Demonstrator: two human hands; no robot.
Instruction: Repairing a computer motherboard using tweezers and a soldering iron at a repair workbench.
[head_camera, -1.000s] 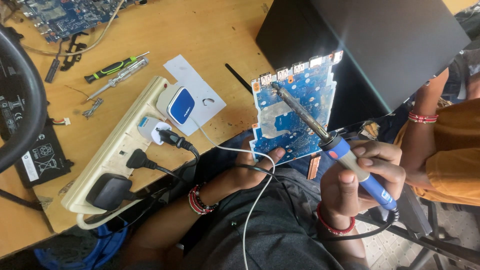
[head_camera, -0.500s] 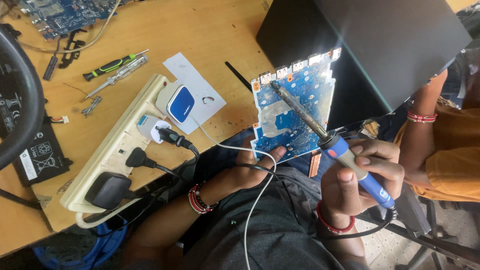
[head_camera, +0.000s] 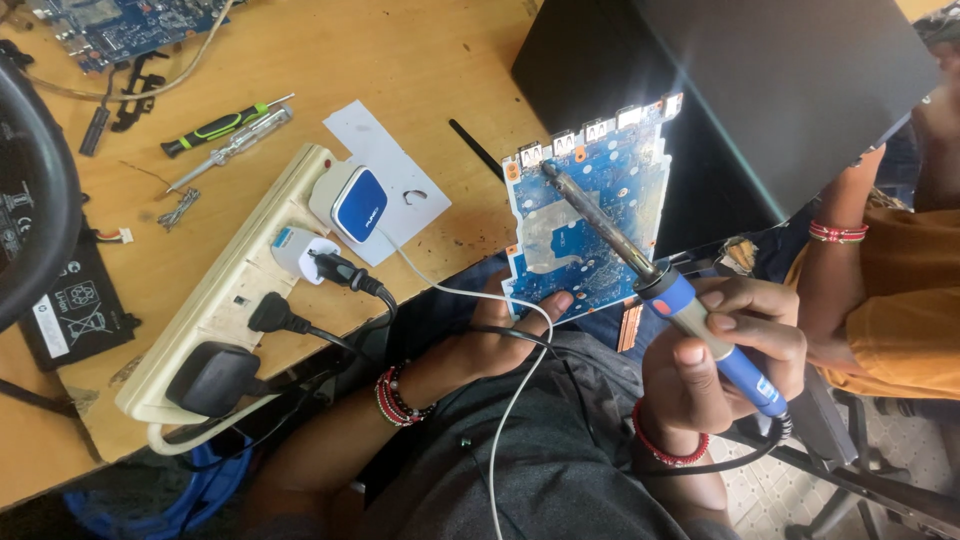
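Blue circuit board (head_camera: 585, 225): held upright over my lap at the table edge (head_camera: 440, 60), gripped from below by my left hand (head_camera: 505, 335). Soldering iron (head_camera: 655, 285): blue handle clasped in my right hand (head_camera: 725, 355), tip touching the board's upper left corner. Beside: cream power strip (head_camera: 215, 290), dark laptop lid (head_camera: 760, 90).

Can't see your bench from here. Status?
Left hand holds blue circuit board. Right hand grips soldering iron, tip on board. White cable crosses lap.
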